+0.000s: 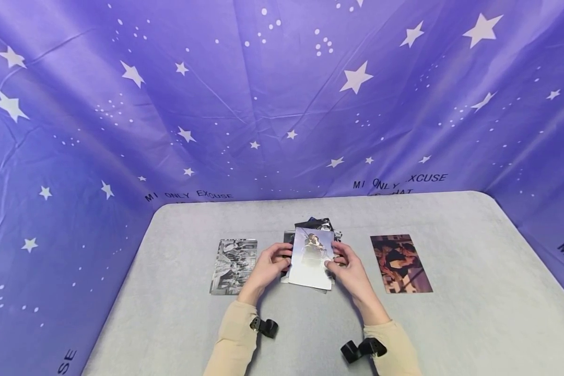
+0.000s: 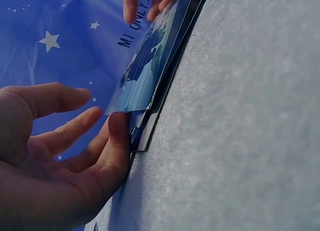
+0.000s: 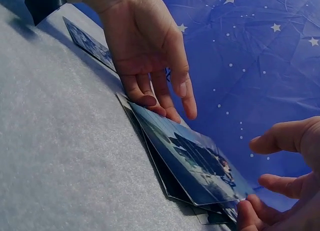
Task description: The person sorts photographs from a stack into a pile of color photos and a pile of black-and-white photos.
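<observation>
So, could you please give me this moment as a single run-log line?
left hand: touches photo stack left edge | right hand: touches right edge | top photo: lifted | black-and-white photo: left | reddish photo: right

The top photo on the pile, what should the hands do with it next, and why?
Probably lift the top photo clear of the stack. The left hand and right hand touch its opposite edges, and it already tilts up off the photos beneath.
</observation>
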A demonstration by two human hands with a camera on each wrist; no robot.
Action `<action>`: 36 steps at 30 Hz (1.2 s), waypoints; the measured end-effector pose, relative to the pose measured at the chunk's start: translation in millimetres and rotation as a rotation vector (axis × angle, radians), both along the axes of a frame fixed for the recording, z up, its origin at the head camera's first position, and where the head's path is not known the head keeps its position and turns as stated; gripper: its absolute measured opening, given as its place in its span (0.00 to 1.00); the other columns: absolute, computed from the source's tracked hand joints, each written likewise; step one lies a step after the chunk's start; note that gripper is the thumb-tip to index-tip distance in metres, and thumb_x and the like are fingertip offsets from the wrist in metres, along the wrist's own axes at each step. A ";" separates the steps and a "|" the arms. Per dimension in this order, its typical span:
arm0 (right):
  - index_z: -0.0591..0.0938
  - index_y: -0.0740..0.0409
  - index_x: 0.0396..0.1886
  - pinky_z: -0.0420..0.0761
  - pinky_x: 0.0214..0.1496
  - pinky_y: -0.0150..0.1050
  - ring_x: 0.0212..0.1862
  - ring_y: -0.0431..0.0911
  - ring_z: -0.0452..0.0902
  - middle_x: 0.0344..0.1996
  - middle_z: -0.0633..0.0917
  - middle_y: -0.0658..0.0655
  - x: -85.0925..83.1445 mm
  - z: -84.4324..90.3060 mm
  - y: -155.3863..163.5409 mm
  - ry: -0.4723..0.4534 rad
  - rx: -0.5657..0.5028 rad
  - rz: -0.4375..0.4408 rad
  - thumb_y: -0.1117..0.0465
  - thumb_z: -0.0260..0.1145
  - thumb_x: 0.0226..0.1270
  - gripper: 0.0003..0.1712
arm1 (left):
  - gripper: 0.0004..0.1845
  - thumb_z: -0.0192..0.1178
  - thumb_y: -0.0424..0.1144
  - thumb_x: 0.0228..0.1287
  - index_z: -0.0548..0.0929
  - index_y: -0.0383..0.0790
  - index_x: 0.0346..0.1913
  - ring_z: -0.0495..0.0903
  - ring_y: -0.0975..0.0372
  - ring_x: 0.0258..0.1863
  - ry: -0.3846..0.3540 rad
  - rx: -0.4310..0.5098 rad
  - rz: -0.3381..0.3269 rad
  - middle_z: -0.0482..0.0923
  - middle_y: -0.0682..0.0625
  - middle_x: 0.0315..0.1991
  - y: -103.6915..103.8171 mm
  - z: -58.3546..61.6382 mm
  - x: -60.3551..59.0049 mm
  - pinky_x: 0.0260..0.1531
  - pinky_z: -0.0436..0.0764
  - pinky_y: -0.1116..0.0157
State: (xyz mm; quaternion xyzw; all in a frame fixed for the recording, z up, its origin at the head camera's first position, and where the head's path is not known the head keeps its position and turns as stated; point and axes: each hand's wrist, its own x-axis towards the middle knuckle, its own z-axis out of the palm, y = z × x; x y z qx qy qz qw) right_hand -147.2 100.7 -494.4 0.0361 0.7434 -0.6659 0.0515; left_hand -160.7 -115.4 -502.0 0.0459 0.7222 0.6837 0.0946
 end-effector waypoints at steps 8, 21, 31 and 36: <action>0.72 0.66 0.63 0.72 0.37 0.27 0.42 0.45 0.71 0.59 0.66 0.65 -1.2 1.7 0.1 0.008 0.009 -0.029 0.75 0.64 0.57 0.31 | 0.27 0.56 0.19 0.57 0.71 0.28 0.62 0.79 0.60 0.34 -0.030 0.040 0.019 0.75 0.35 0.46 2.2 -3.2 -0.9 0.36 0.81 0.64; 0.68 0.66 0.67 0.76 0.39 0.26 0.36 0.38 0.74 0.54 0.72 0.69 -4.0 -0.1 9.6 0.008 -0.116 -0.041 0.80 0.58 0.57 0.35 | 0.34 0.53 0.14 0.52 0.64 0.25 0.66 0.78 0.58 0.32 -0.035 0.172 0.040 0.72 0.36 0.41 17.0 11.6 0.9 0.32 0.77 0.71; 0.67 0.64 0.69 0.78 0.39 0.27 0.35 0.38 0.79 0.43 0.82 0.66 -7.5 0.3 18.8 0.001 -0.128 -0.039 0.80 0.59 0.58 0.36 | 0.35 0.55 0.16 0.52 0.67 0.32 0.67 0.79 0.60 0.33 -0.029 0.198 0.031 0.72 0.42 0.42 23.3 -9.5 -6.8 0.37 0.79 0.70; 0.66 0.67 0.69 0.78 0.37 0.27 0.33 0.37 0.79 0.43 0.83 0.67 -7.5 -0.7 25.1 0.018 -0.124 -0.030 0.81 0.59 0.57 0.37 | 0.35 0.55 0.16 0.53 0.66 0.31 0.67 0.78 0.63 0.33 -0.020 0.199 0.010 0.73 0.38 0.44 27.4 -9.3 -7.3 0.39 0.79 0.69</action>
